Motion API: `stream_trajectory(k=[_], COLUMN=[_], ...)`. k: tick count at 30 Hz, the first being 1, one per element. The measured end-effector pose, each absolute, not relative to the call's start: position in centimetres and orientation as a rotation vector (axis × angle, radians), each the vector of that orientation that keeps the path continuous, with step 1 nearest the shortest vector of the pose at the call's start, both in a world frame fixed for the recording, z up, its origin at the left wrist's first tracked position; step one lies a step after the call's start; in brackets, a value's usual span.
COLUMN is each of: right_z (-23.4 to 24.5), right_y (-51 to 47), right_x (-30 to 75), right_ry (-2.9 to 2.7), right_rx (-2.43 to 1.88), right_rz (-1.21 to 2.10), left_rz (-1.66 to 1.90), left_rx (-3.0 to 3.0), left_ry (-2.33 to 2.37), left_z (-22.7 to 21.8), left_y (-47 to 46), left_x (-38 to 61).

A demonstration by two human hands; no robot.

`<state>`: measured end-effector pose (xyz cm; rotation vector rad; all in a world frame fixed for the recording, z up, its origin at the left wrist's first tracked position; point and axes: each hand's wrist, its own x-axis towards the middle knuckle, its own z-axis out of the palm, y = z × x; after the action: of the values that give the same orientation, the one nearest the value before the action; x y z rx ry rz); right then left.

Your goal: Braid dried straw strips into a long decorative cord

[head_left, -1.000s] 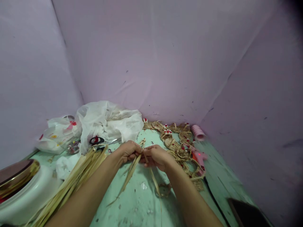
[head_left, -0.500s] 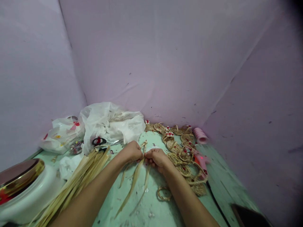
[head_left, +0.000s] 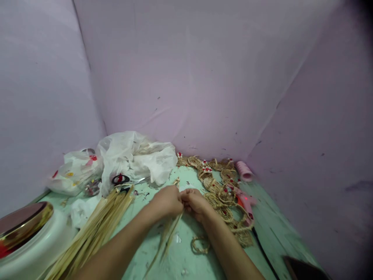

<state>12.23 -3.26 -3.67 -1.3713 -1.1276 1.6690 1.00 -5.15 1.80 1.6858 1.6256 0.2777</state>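
Close together over the green tabletop, my left hand (head_left: 167, 201) and my right hand (head_left: 194, 201) both pinch the pale dried fibre strips (head_left: 165, 237). A short finished end pokes out beyond my knuckles, and loose tails trail toward me under my left hand. Fingers hide the spot where the strips cross. Just right of my right wrist lie coiled braided fibre pieces (head_left: 221, 206), some dotted with red and white beads. A small braided ring (head_left: 200, 245) rests beside my right forearm.
Left of my left arm lies a bundle of dried strips (head_left: 96, 229), with black-handled scissors (head_left: 121, 179) and white plastic bags (head_left: 136, 155) behind. A white container (head_left: 35, 241) stands at the left edge. Right are a pink glue gun (head_left: 246, 202) with black cord and a pink thread spool (head_left: 244, 171).
My left hand has turned and shifted slightly right, closing against my right fingertips. The loose tails have drawn nearer together. The view has tilted slightly.
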Motion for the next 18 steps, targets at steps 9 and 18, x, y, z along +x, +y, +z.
stream_trajectory(k=[9,18], right_z=[-3.4,-3.9], right_y=[-3.1,-2.9], right_x=[13.0,13.0], right_ry=[-1.121,-1.466], right_rx=[-1.267,-1.371], right_rz=[1.775,1.555], left_rz=[0.476,0.377], left_rx=[1.117,1.066], left_ry=[1.556,1.41], left_z=[1.0,-1.2], left_y=[-2.7,-2.2], left_x=[0.0,-0.2])
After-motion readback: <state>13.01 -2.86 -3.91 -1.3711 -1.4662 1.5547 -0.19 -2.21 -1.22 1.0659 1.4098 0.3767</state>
